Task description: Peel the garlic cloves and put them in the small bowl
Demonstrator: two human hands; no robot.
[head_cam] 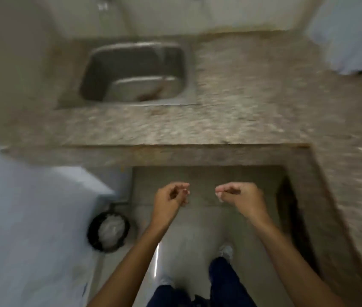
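Blurred view. Left hand (171,196) and right hand (237,194) loosely curled, apparently holding nothing, near the speckled stone counter (231,96) and steel sink (133,74). No garlic or bowl visible; progress cannot be judged.

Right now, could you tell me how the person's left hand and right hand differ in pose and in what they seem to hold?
The left hand shows its curled fingers and part of the palm; the right hand shows its back and knuckles. The left hand has something small and pale at its fingertips; the right hand shows a pale bit too, but blur hides what either is. Both hover apart in front of the stone counter, touching nothing there.
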